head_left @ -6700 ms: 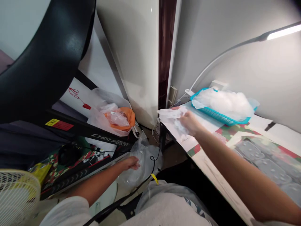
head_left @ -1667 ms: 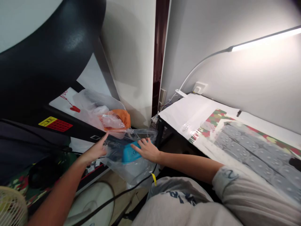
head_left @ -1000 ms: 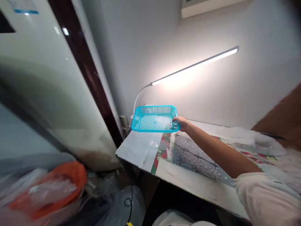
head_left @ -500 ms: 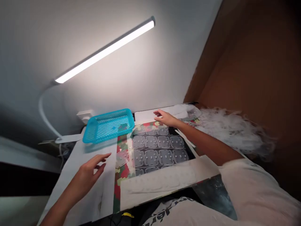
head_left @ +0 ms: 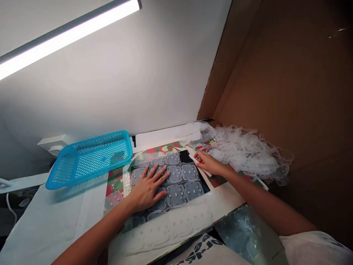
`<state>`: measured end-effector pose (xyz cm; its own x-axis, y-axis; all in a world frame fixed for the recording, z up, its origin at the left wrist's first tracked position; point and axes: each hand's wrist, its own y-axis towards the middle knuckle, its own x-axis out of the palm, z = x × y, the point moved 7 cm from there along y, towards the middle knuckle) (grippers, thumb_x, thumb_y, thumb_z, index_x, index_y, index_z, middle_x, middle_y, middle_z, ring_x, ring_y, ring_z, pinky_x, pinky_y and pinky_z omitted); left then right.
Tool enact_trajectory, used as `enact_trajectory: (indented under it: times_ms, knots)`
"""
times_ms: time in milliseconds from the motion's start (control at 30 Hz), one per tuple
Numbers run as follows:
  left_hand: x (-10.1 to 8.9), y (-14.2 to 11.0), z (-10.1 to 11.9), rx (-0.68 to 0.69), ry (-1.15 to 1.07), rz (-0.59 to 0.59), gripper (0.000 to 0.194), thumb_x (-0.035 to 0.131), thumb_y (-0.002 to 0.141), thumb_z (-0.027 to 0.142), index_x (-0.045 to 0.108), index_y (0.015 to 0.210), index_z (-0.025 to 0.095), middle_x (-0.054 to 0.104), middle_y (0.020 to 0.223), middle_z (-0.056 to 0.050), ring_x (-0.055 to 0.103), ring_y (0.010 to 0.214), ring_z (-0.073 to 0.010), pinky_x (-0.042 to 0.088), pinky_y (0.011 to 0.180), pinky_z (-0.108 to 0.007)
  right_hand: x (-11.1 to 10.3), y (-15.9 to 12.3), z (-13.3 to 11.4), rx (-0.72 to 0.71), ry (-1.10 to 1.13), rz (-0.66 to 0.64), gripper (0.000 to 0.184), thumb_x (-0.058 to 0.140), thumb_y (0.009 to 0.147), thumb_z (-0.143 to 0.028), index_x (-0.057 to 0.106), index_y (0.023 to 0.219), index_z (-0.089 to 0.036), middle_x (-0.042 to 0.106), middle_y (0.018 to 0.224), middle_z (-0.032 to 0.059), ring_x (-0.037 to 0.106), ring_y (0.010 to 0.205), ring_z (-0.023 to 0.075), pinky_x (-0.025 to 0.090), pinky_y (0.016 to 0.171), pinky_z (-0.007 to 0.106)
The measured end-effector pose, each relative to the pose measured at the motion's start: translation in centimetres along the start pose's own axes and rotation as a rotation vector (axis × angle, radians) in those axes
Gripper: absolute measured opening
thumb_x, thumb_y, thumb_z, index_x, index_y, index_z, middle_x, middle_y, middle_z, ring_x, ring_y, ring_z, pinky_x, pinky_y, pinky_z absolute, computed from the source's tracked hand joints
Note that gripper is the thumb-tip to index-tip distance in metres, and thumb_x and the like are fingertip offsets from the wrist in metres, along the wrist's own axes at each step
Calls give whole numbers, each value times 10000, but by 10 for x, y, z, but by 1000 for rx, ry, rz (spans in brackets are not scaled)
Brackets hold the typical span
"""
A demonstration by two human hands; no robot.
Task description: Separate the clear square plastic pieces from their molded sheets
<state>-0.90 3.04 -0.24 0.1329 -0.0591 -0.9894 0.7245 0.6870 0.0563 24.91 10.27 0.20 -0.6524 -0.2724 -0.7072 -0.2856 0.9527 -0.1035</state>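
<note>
My left hand [head_left: 149, 187] lies flat with fingers spread on a sheet of clear, rounded-square moulded pieces [head_left: 176, 195] set in rows over a black surface. Each piece carries small raised studs. Its palm and fingers hide part of the sheet's left side. At the right edge of the sheet, my right hand [head_left: 207, 162] is closed in a pinch on a thin white stick [head_left: 204, 172], which slants along that edge. A bare black square [head_left: 186, 156] shows at the sheet's back right corner, just left of the right fingertips.
A blue perforated basket [head_left: 103, 171] stands at the back left. Stringy translucent scraps [head_left: 248, 152] are heaped at the right, beside a brown cardboard panel [head_left: 289, 84]. A bumpy whitish strip [head_left: 165, 230] runs along the front. A lit lamp [head_left: 71, 35] hangs above.
My left hand has come down from above the white surface onto the clear sheet. My right hand has drawn back from the far edge to the white stick. The view has shifted right.
</note>
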Motion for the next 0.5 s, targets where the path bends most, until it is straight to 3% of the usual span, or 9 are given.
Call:
enact_trajectory:
  times_ms: [100, 200, 333, 400, 467, 500]
  knots:
    - [-3, -5, 6, 16, -11, -23, 650, 361, 963, 524, 117, 1536, 337, 152, 1612, -2, 51, 1484, -306, 22, 1178, -561, -13, -2, 6, 58, 451, -38, 386, 560, 785, -263, 481, 1161, -224, 612, 766, -33, 453, 480, 91, 310, 438, 188]
    - [-6, -4, 8, 37, -42, -50, 667, 390, 951, 529, 138, 1537, 334, 168, 1611, 1, 58, 1483, -315, 24, 1178, -567, -30, -10, 7, 82, 811, 11, 356, 562, 786, -373, 561, 1105, -213, 659, 915, 30, 350, 432, 56, 230, 372, 175]
    - [-7, 14, 18, -50, -32, 33, 542, 386, 974, 429, 319, 1493, 290, 233, 1599, -30, 92, 1482, -308, 59, 1181, -571, -34, -20, 3, 34, 974, 117, 562, 395, 840, -657, 583, 1173, -244, 630, 1178, 114, 491, 558, 108, 240, 372, 183]
    - [-2, 24, 27, -118, -22, 81, 535, 375, 978, 428, 332, 1488, 272, 233, 1598, -61, 110, 1477, -327, 94, 1171, -590, -31, -19, 2, 0, 983, 213, 604, 447, 778, -750, 612, 1069, -247, 663, 1089, 111, 538, 597, 136, 302, 401, 199]
    - [7, 31, 39, -142, -23, 87, 590, 387, 965, 481, 283, 1509, 277, 205, 1604, -78, 106, 1472, -359, 114, 1156, -615, -27, -14, 4, -10, 981, 335, 485, 592, 742, -689, 624, 886, -227, 667, 766, 49, 482, 502, 113, 330, 417, 204]
    - [11, 32, 44, -143, -24, 83, 615, 392, 959, 499, 256, 1519, 282, 184, 1609, -79, 93, 1471, -371, 112, 1151, -623, -24, -11, 4, -7, 986, 376, 428, 623, 755, -637, 620, 811, -212, 602, 613, 6, 428, 445, 94, 321, 409, 199]
